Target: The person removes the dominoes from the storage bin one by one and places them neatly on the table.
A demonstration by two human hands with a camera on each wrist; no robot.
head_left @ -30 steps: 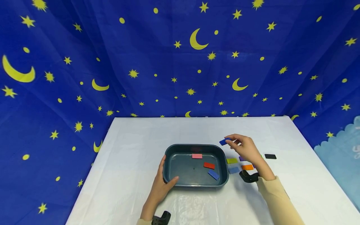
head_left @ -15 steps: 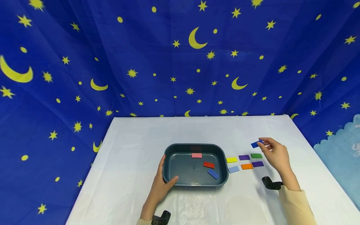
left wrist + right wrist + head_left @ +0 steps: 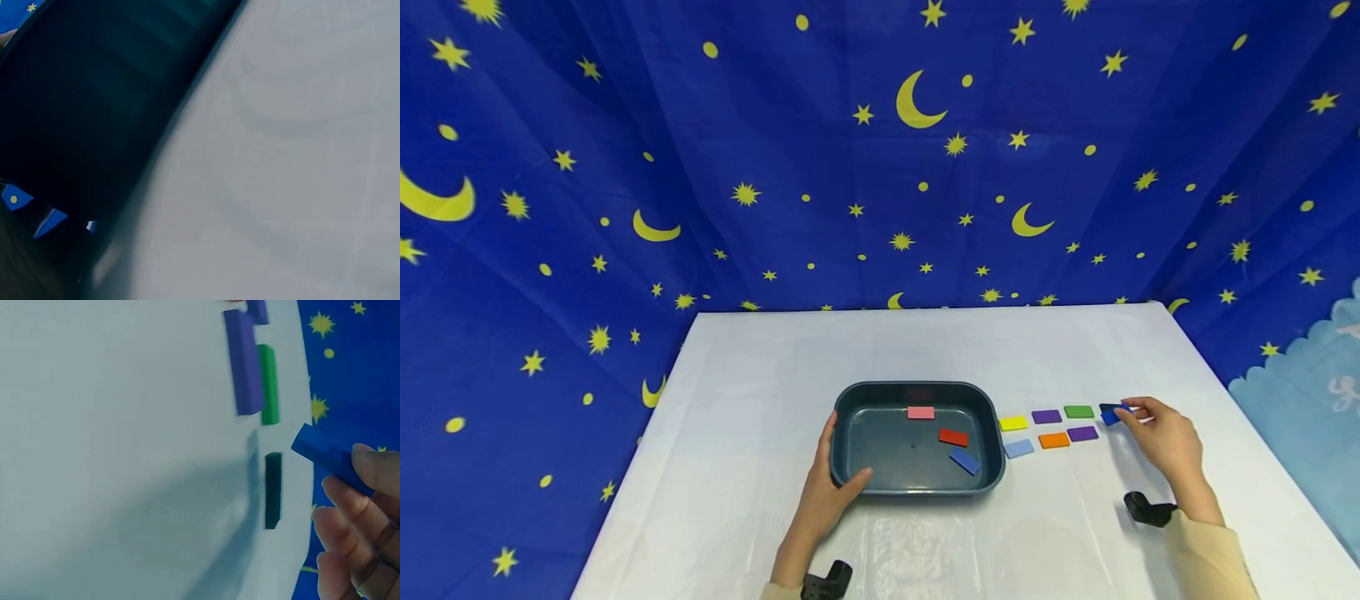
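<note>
My left hand grips the near left corner of a dark grey plastic basin, its thumb on the near rim and fingers along the left side. Inside lie a pink block, a red block and a lighter blue block. At the right of the table my right hand pinches a dark blue block between thumb and fingertips. The block is held above the white table, close to a black block that it partly covers in the head view.
Right of the basin, flat blocks lie in two rows: yellow, purple and green behind; light blue, orange and another purple in front. A blue starry cloth hangs behind the table.
My right hand has carried the dark blue block rightward from beside the basin's far right corner, then lower, to the black block. My left hand stays on the basin.
</note>
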